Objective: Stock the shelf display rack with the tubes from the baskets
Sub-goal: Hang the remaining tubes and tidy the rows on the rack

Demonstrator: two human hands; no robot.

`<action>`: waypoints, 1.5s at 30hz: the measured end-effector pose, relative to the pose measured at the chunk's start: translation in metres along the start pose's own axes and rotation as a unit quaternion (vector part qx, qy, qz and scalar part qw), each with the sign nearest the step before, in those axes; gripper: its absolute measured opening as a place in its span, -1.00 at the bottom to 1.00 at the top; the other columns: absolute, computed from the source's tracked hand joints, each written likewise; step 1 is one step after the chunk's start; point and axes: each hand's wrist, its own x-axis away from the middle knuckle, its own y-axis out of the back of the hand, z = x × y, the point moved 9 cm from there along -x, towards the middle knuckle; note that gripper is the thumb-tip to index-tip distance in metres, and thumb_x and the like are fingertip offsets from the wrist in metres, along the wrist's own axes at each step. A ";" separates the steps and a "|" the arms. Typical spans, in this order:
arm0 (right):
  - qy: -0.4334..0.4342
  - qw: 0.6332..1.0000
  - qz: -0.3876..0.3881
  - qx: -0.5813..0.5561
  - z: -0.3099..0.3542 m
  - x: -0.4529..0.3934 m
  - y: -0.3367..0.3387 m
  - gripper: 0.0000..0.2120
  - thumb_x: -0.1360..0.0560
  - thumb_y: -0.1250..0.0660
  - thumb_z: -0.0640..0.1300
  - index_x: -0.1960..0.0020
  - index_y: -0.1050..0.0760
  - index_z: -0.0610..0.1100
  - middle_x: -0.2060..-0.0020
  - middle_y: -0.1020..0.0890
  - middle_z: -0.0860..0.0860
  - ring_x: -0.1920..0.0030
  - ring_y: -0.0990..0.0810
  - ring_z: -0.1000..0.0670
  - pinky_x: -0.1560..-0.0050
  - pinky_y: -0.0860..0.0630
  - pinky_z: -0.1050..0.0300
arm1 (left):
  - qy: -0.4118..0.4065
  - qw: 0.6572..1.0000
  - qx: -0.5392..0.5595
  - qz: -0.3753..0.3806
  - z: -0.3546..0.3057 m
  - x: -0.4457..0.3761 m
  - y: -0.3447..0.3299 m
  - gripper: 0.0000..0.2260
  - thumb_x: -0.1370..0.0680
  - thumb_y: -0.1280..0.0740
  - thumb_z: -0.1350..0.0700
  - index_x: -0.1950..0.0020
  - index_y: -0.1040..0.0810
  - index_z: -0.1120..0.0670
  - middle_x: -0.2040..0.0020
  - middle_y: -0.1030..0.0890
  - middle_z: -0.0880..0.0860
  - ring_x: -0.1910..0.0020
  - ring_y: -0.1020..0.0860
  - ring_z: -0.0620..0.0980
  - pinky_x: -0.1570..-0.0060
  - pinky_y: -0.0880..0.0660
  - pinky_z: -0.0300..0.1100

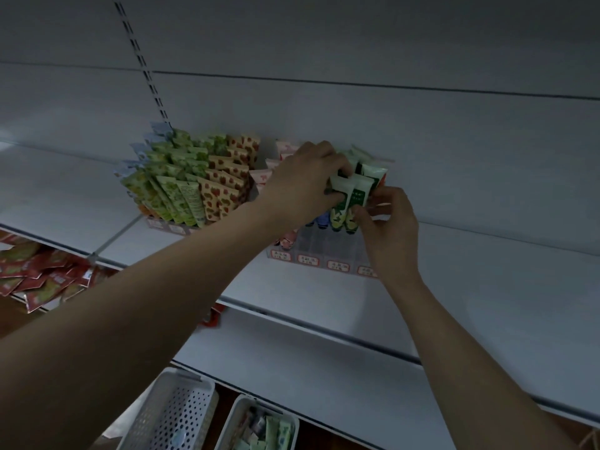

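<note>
White metal shelving [454,287] fills your view, its back panel dim and grey, a slotted upright [143,69] running up behind. On the shelf sits a clear display rack [328,251]; red-edged labels line its front, their writing too small to read. Left of the rack stand rows of green and strawberry-print tubes [194,180]. Your left hand [305,180] grips the green-and-white tubes [354,196] over the rack's right end; your right hand [389,228] pinches their lower ends. Below the rack, two white baskets [175,414] sit, one holding tubes.
</note>
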 end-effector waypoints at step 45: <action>-0.389 0.682 0.454 0.421 -0.266 0.473 -0.197 -0.74 -0.54 -0.33 -0.19 -0.22 -0.48 -0.18 -0.12 -0.62 -0.14 -0.13 -0.59 -0.16 0.00 -0.47 0.08 | 0.388 0.755 0.108 0.517 0.064 0.541 -0.357 -0.45 -0.53 -0.36 0.20 -0.46 -0.19 0.09 -0.28 -0.42 0.25 -0.12 -0.54 0.24 0.05 -0.48 0.00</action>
